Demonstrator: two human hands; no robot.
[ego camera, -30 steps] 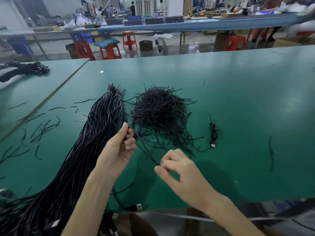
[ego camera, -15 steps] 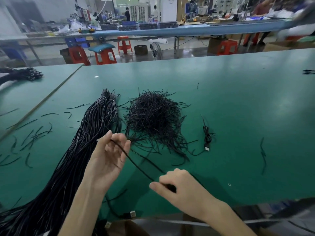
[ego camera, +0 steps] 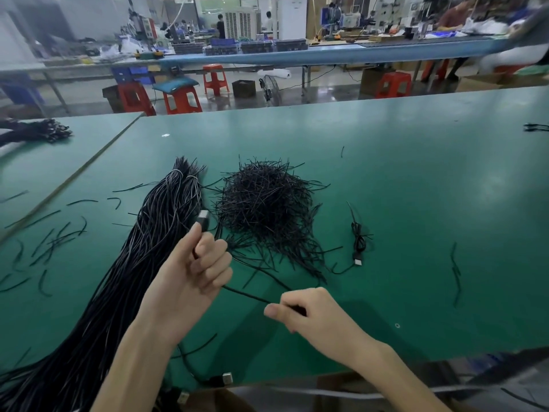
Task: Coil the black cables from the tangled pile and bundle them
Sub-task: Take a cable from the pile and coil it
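Near table [ego camera: 416,203] front, left hand [ego camera: 190,281]: fingers curled round plug end [ego camera: 203,220] of one black cable [ego camera: 249,294]
Right hand [ego camera: 309,316]: pinches same cable
Cable pile [ego camera: 118,292]: on table, just beside left hand
Tip: wind even loops, light tension

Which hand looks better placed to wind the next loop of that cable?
Probably the right hand: it pinches the free run of cable, while the left hand anchors the plug end.

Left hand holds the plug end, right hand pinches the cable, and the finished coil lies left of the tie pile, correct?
Not quite: the head view shows the finished coil lying right of the tie pile. The left hand and right hand hold the cable as stated.
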